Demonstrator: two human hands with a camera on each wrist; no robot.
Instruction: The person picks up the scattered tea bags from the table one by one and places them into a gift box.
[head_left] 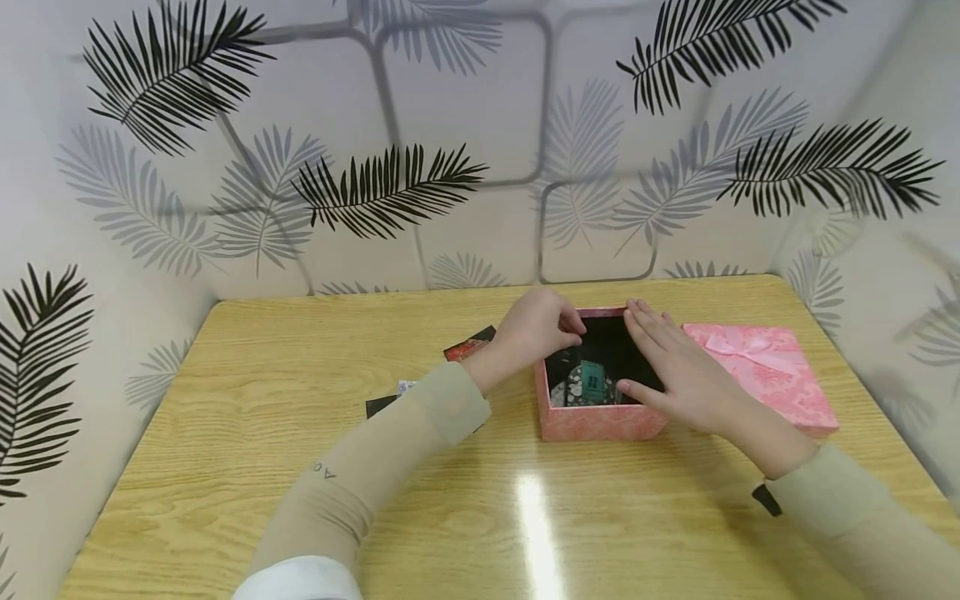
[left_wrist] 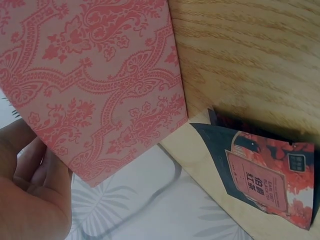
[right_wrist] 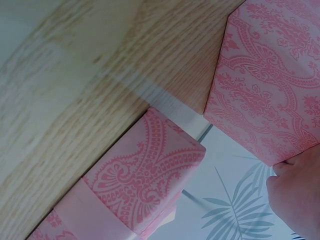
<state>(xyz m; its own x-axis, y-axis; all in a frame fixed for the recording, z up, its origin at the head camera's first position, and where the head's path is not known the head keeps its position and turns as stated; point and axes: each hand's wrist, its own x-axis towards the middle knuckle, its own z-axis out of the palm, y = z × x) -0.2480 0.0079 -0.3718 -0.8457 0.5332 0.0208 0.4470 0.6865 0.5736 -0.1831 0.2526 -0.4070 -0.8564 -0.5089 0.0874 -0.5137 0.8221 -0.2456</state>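
Observation:
A pink patterned box (head_left: pixel 600 423) stands with its top uncovered and a black inside. In it lies a dark packet with a teal label (head_left: pixel 592 382). My left hand (head_left: pixel 534 329) reaches over the box's left rim, fingers bent and thumb near the forefinger; what lies between the tips is hidden. My right hand (head_left: pixel 678 367) rests along the right rim, its fingers straight and its thumb over the inside. In the left wrist view, a dark and red tea packet (left_wrist: pixel 260 175) lies beside the box; the left fingertips are out of sight behind the box wall.
The pink lid (head_left: pixel 765 375) with a ribbon bow lies right of the box. Left of it, partly behind my left arm, are a red and black packet (head_left: pixel 468 343) and a black packet (head_left: pixel 379 406). Patterned cloth (head_left: pixel 465 242) stands behind the wooden table (head_left: pixel 300 350).

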